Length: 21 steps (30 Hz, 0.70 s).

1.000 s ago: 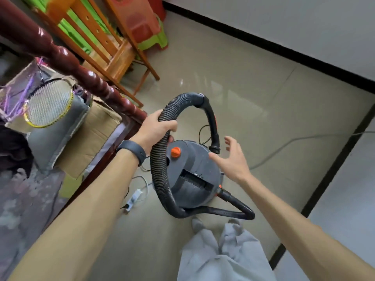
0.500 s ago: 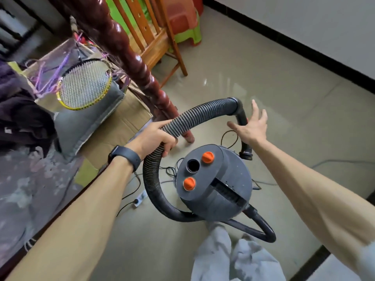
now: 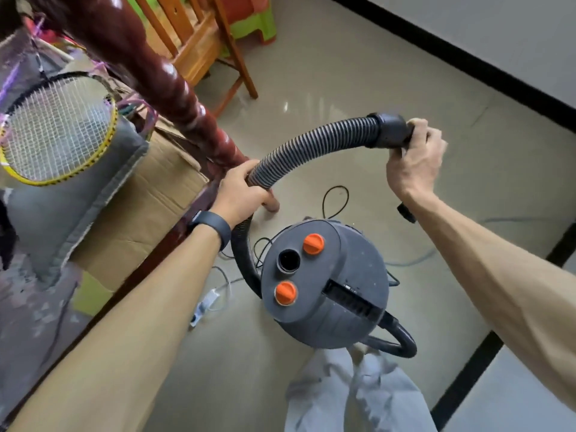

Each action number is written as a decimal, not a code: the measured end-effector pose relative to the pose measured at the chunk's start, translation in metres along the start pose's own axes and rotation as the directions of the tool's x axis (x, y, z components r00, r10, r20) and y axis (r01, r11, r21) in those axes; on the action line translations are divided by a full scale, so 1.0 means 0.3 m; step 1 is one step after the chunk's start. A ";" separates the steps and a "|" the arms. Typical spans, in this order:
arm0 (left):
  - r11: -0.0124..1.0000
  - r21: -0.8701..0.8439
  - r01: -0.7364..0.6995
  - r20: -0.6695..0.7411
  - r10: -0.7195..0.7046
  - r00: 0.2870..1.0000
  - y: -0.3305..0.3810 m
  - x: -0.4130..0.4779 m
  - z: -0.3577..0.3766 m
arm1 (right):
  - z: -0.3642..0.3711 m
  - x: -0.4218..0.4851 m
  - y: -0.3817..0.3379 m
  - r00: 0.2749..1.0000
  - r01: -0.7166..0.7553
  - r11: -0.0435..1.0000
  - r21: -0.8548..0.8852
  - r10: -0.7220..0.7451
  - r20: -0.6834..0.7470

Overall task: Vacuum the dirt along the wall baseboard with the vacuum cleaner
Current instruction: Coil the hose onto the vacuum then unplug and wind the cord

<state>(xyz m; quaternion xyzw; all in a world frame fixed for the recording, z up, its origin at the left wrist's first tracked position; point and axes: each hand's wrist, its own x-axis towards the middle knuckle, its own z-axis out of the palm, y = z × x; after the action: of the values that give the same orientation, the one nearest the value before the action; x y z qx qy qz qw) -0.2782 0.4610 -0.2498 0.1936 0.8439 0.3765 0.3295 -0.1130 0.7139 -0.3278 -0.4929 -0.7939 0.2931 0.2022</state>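
Both hands clamped: left hand (image 3: pixel 240 194), right hand (image 3: pixel 416 157) | hose (image 3: pixel 311 145) arches left-right (above vacuum cleaner (image 3: pixel 324 285))

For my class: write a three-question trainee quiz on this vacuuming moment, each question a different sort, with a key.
1. True or false: the right hand grips the black cuff at the end of the hose.
2. How many orange knobs show on the vacuum cleaner?
3. The left hand holds: A) the ribbed hose, B) the badminton racket, C) the wooden chair.

Key: 1 true; 2 two; 3 A.
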 end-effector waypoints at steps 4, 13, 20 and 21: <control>0.965 0.238 -0.107 0.113 0.082 0.990 -0.023 0.135 0.227 | -0.140 -0.098 0.276 0.986 -0.167 0.973 -0.157 0.167 -0.019; 0.737 0.517 -0.435 0.459 0.190 0.868 -0.017 0.303 0.780 | -0.240 -0.493 0.755 0.770 -0.601 0.750 -0.277 0.636 0.049; 0.611 0.640 -0.467 0.607 -0.029 0.794 -0.091 0.274 1.097 | -0.178 -0.796 0.890 0.508 -0.850 0.521 -0.071 0.849 0.148; 0.579 0.658 -0.481 0.607 -0.029 0.794 -0.103 0.263 1.124 | -0.168 -0.833 0.901 0.484 -0.867 0.497 -0.041 0.859 0.164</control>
<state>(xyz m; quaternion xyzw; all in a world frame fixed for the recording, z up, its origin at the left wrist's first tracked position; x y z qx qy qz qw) -0.0997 0.6577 -0.4743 0.5302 0.7516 -0.0661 0.3867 0.2055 0.5946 -0.4779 -0.7937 -0.4462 0.4128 -0.0259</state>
